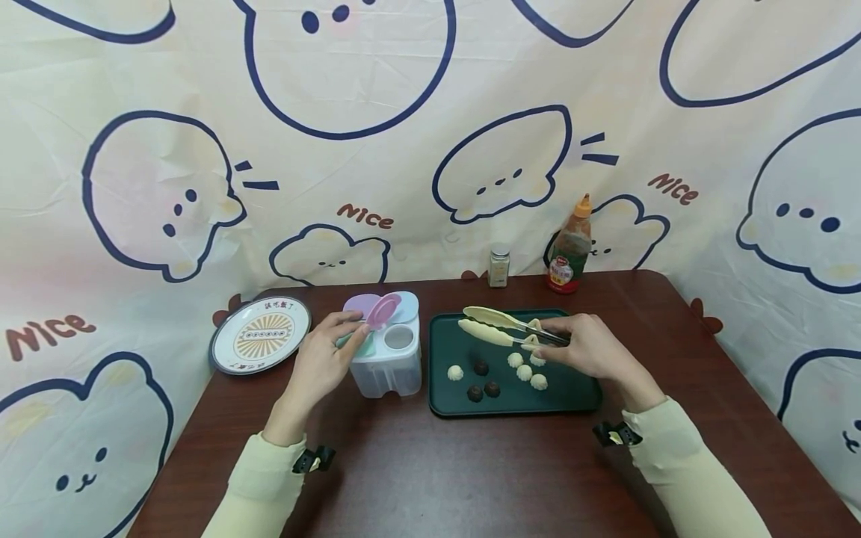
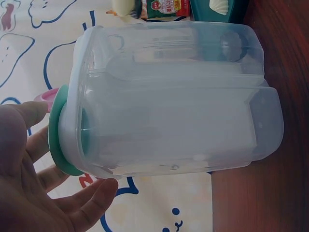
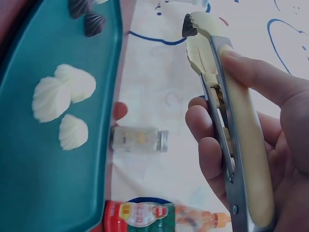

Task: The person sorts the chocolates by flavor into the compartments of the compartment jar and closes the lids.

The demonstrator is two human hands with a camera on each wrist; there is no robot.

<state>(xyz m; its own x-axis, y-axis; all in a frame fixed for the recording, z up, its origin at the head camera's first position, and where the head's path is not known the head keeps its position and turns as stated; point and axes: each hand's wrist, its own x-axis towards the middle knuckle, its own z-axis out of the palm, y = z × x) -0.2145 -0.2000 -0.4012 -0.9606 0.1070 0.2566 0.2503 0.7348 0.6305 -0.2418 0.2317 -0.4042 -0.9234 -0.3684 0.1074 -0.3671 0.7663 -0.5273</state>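
Patterned backdrop cloth [image 1: 316,183], w/ blue cartoon outlines & brown "Nice" lettering, hangs behind a dark reddish-brown table [image 1: 430,478]. Dark green tray [image 1: 568,397] lies on the table just right of ctr. Blue-rimmed plate [image 1: 262,336], yellow sunburst & Chinese chars in mid, sits at far L edge. Pale-yellow & metal food tongs [image 1: 487,333] are over the back half of the tray, tips apart & pointing L.

Translucent 4-lid container [image 1: 386,377], white top, stands upright btwn plate & tray, close to tray's L side. Sauce btl [image 1: 568,258], orange nozzle, red/green label, stands at back R, behind tray.

R hand [image 1: 588,347] grips the tongs, thumb on one arm, fingers round the other. L hand [image 1: 326,359] is at container's top, fingertips by the raised lid; can't tell if it pinches the lid or only touches it.

Small glass jar [image 1: 498,270], grey cap, upright at back edge, L of btl. Pink lid [image 1: 383,310] stands up, round opening [image 1: 399,338] exposed front R; lilac, blue & green lids lie flat.

Smallest: ridged swirl pcs on tray, white ones [image 1: 539,382] mostly R, dark ones [image 1: 492,388] L of ctr. R wrist view: dark bit [image 3: 189,26] at tongs' tips; can't tell if clamped.
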